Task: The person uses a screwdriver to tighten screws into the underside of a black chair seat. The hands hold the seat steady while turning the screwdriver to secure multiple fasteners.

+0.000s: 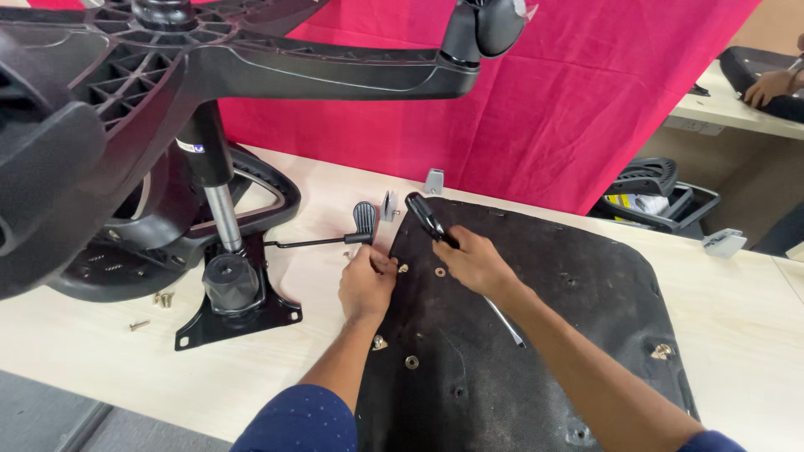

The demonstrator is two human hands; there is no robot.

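A black upturned seat base (544, 335) lies on the pale wooden table (754, 318), with several threaded inserts in it. My right hand (473, 261) grips a black-handled screwdriver (429, 219) pointing down near the seat's upper left corner. My left hand (366, 280) pinches a small part at the seat's edge, next to the screwdriver tip. What it pinches is too small to tell. Just left lies the black chair mechanism plate (239, 301) with its gas cylinder (222, 213) and a lever with a paddle handle (363, 219).
An upside-down five-star chair base (251, 67) looms at top left with a caster (494, 25). Loose screws (159, 300) lie on the table. A red cloth (544, 100) hangs behind. Another person's hand (766, 86) rests on a table at far right.
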